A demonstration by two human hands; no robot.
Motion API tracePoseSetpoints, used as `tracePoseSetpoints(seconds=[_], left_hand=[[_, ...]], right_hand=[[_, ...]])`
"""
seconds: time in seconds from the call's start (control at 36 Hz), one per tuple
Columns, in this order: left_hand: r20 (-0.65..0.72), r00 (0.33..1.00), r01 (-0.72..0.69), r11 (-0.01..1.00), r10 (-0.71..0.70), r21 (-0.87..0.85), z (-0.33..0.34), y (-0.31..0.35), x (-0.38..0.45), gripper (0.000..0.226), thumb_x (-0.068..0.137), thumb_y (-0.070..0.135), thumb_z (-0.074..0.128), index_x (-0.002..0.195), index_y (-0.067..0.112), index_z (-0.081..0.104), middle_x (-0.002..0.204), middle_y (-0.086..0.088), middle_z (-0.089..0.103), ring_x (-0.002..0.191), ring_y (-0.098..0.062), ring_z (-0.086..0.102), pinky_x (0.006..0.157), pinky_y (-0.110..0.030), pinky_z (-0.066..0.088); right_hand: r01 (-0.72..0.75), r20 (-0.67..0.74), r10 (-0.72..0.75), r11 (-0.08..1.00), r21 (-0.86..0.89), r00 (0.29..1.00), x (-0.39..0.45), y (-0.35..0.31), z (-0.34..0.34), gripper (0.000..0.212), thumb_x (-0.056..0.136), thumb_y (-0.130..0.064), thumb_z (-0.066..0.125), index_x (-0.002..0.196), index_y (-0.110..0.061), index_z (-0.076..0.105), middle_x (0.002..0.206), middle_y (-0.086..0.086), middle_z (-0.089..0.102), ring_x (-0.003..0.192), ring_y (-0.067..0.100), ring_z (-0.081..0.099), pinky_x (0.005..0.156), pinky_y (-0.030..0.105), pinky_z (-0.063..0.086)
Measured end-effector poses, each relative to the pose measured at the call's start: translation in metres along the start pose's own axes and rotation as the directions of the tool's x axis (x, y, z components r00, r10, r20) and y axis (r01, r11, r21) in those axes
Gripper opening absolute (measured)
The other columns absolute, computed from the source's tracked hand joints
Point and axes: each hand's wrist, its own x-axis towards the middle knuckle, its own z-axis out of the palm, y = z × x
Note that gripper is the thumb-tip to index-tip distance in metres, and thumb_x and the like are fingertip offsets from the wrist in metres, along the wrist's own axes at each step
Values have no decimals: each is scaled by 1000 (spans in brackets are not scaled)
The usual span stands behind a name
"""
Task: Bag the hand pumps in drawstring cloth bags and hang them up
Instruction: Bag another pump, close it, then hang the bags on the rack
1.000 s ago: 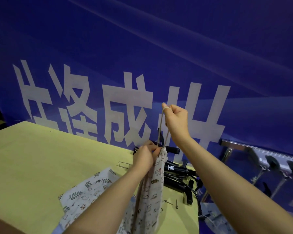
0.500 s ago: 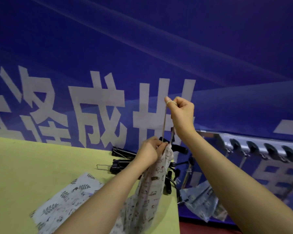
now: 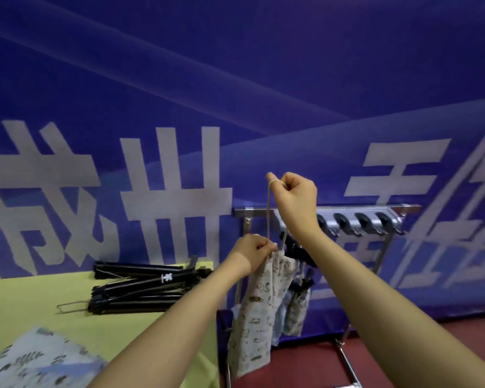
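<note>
Here, beyond the counter [image 3: 39,312] edge, the cloth bag [image 3: 256,312] neck is pinched by the left hand [image 3: 254,252] while the drawstring [image 3: 268,211] is pinched above by the right hand [image 3: 294,197], and should be kept taut when looped over the rack [image 3: 347,211] hook.

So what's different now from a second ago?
The bag has been carried right, off the yellow table, and now hangs in front of the hook rack, where other bags hang. Unchanged: the left hand still pinches the bag's neck and the right hand still holds the drawstring up.
</note>
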Motion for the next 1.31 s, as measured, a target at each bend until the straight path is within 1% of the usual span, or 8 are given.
tracePoseSetpoints(seconds=[0.19,0.31,0.42,0.58,0.69,0.81,1.11,1.31], left_hand=[[162,987,29,998,-21,-49,73,14,24,28,93,25,55,95,4,73,100,-15,71,97,-22,65,88,-31,47],[215,975,67,996,-53,-56,112,15,36,29,93,25,54,89,0,70,79,-11,64,72,-16,57,76,-30,45],[207,975,89,995,-79,-41,146,19,44,23,92,19,55,104,2,65,100,-12,67,91,-19,61,76,-22,40],[75,996,65,992,-58,-107,184,18,43,35,75,5,69,73,23,38,70,1,45,62,-15,43,64,-28,38],[224,974,42,989,-9,-143,209,18,38,27,82,3,64,96,15,45,74,5,43,61,-8,39,53,-12,33],[261,964,7,983,42,-182,223,16,42,15,88,3,58,102,6,62,92,-3,47,69,-12,42,56,-8,34],[171,985,19,990,5,-139,227,11,68,21,95,16,47,82,16,63,68,1,59,59,-8,51,57,-19,37],[153,988,54,990,-34,-130,238,25,87,24,96,12,45,79,18,62,83,-7,67,85,-26,64,80,-34,49]], right_hand=[[-188,141,197,979,-78,970,8,46,-65,17,92,-6,47,96,-16,60,50,9,54,46,20,46,51,36,43],[-332,171,336,942,-55,926,5,76,-98,29,84,7,38,90,-5,64,49,8,60,36,11,44,42,22,38],[-443,167,437,897,-6,884,-4,106,-123,32,83,9,38,80,-7,65,47,6,62,35,15,46,40,22,42],[-629,135,618,776,56,774,-24,147,-143,29,85,10,39,80,-2,65,50,12,62,35,15,50,42,22,43],[-695,105,687,713,91,719,-35,177,-150,29,86,9,38,77,-2,63,46,9,62,35,15,50,44,24,45],[-704,80,700,700,118,710,-38,195,-155,28,86,10,39,77,-3,63,50,12,62,38,16,52,43,23,46],[-674,49,673,731,109,738,-28,235,-175,34,87,6,36,70,-4,64,79,14,68,75,28,64,78,38,52],[-453,125,533,802,-389,837,-14,262,-196,25,89,5,44,96,-5,65,91,7,66,86,23,64,75,34,51]])
